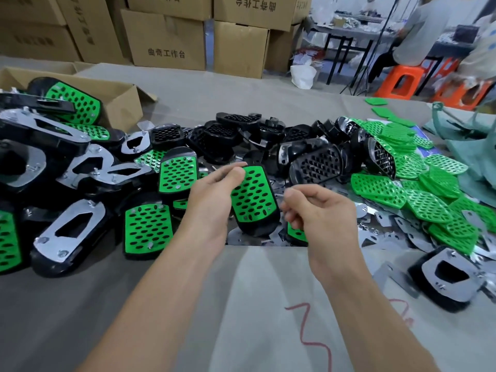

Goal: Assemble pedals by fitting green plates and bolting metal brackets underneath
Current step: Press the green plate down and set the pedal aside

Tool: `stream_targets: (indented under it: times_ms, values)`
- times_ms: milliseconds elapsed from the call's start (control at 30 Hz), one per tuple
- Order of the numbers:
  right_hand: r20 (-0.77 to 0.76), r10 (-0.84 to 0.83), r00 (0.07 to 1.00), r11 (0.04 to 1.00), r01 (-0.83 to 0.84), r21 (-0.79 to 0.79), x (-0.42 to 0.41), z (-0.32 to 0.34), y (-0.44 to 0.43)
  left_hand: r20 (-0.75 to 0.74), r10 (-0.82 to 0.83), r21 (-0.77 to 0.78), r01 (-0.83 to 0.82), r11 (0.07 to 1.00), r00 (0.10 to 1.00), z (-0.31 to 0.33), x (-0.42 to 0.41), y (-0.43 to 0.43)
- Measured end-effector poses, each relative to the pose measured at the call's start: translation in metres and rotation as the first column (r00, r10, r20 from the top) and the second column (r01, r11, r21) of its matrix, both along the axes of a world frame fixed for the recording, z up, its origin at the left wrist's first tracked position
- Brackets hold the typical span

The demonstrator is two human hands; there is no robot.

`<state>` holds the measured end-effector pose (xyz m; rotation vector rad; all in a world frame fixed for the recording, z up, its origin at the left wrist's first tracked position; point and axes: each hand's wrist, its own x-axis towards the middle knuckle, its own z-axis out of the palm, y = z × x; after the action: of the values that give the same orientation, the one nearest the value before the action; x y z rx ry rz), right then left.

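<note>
While the left hand (214,191) grips the pedal (257,228) by its far end, thumb over the top edge of the green plate (253,200) and fingers hidden behind, the right hand (319,210) hovers just to its right, apart from it; its fingers are curled and thumb meets forefinger as if pinching something small, though I cannot tell whether a bolt sits there. The pedal is raised and tilted above the middle of the desk (255,291), over a scatter of flat metal brackets (375,238). Its black body looks like stiff moulded plastic, light enough for one hand, with glossy sides that could slip. The perforated plate seems thin and probably flexes until seated, so the long edges of the body look like the best hold, leaving the corner holes and the underside free. The brackets appear to be thin sheet metal, so their edges may be sharp. A soft grey cloth marked with a red squiggle (308,331) covers the desk. Bare black bodies (314,163) are heaped at the far middle, loose green plates (418,200) at the right, and bracketed pedals (72,229) at the left before an open carton (120,100). Stacked cardboard boxes (166,41) line the far side, with orange stools (400,81) and a seated person (418,30) blurred at the far right
</note>
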<state>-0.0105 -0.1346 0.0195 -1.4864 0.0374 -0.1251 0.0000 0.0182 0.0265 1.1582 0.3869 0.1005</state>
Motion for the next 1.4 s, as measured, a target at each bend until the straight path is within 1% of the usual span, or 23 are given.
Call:
stream_targets:
  times_ms: [67, 133, 200, 233, 267, 300, 367, 433, 467, 533, 600, 700, 800, 900, 1100, 1233, 1333, 1400]
  values:
    - [-0.034, 0.005, 0.999, 0.999, -0.004, 0.046, 0.001, -0.003, -0.005, 0.0, -0.087, 0.082, 0.087, 0.993, 0.996, -0.004, 0.0, -0.003]
    - [-0.043, 0.015, 0.999, 1.0, -0.013, 0.028, 0.003, -0.005, -0.005, -0.026, -0.251, 0.218, 0.25, 0.943, 0.968, -0.009, -0.002, -0.004]
    - [-0.053, -0.004, 0.999, 0.999, 0.002, -0.041, 0.006, -0.008, -0.005, -0.088, -0.417, 0.387, 0.416, 0.823, 0.905, -0.01, -0.005, -0.002]
    - [-0.057, -0.018, 0.998, 0.998, 0.014, -0.069, 0.007, -0.009, -0.006, -0.116, -0.463, 0.461, 0.461, 0.758, 0.879, -0.01, -0.005, -0.001]
    - [-0.06, -0.028, 0.998, 0.996, 0.023, -0.082, 0.009, -0.01, -0.007, -0.142, -0.482, 0.51, 0.482, 0.713, 0.864, -0.011, -0.005, 0.001]
    - [-0.062, -0.034, 0.997, 0.996, 0.029, -0.086, 0.01, -0.011, -0.008, -0.153, -0.486, 0.533, 0.486, 0.693, 0.861, -0.011, -0.004, 0.003]
    - [-0.058, -0.046, 0.997, 0.996, 0.041, -0.079, 0.012, -0.012, -0.009, -0.146, -0.49, 0.517, 0.488, 0.703, 0.859, -0.011, -0.003, 0.005]
    - [-0.042, -0.063, 0.997, 0.997, 0.061, -0.043, 0.012, -0.011, -0.011, -0.097, -0.486, 0.452, 0.474, 0.756, 0.868, -0.012, -0.002, 0.006]
    - [-0.028, -0.075, 0.997, 0.997, 0.074, -0.004, 0.012, -0.01, -0.012, -0.07, -0.467, 0.39, 0.455, 0.8, 0.881, -0.012, -0.001, 0.006]
    - [0.009, -0.104, 0.995, 0.989, 0.102, 0.102, 0.012, -0.003, -0.016, -0.002, -0.435, 0.204, 0.426, 0.881, 0.901, -0.01, -0.001, 0.006]
    - [0.05, -0.108, 0.993, 0.975, 0.096, 0.203, 0.01, 0.004, -0.02, 0.072, -0.433, 0.068, 0.429, 0.901, 0.898, -0.008, -0.002, 0.004]
    - [0.097, -0.021, 0.995, 0.959, -0.007, 0.283, 0.004, 0.013, -0.026, 0.176, -0.467, -0.008, 0.475, 0.88, 0.867, -0.006, -0.002, 0.003]
    - [0.145, 0.117, 0.982, 0.956, -0.152, 0.252, -0.001, 0.018, -0.027, 0.283, -0.503, -0.021, 0.53, 0.848, 0.817, -0.007, -0.001, 0.001]
    - [0.153, 0.197, 0.968, 0.952, -0.227, 0.206, -0.004, 0.02, -0.025, 0.336, -0.504, -0.01, 0.538, 0.843, 0.796, -0.008, 0.0, 0.0]
    - [0.11, 0.245, 0.963, 0.946, -0.263, 0.192, -0.005, 0.016, -0.023, 0.365, -0.478, -0.033, 0.524, 0.851, 0.799, -0.01, 0.002, 0.0]
    - [0.09, 0.308, 0.947, 0.938, -0.318, 0.138, -0.005, 0.014, -0.021, 0.371, -0.494, -0.016, 0.538, 0.843, 0.786, -0.012, 0.002, -0.001]
    - [0.086, 0.285, 0.955, 0.953, -0.292, 0.082, -0.005, 0.012, -0.019, 0.358, -0.494, 0.021, 0.522, 0.852, 0.792, -0.012, 0.002, -0.001]
    - [0.087, 0.244, 0.966, 0.968, -0.248, 0.037, -0.004, 0.011, -0.018, 0.339, -0.483, 0.075, 0.489, 0.869, 0.807, -0.011, 0.001, -0.003]
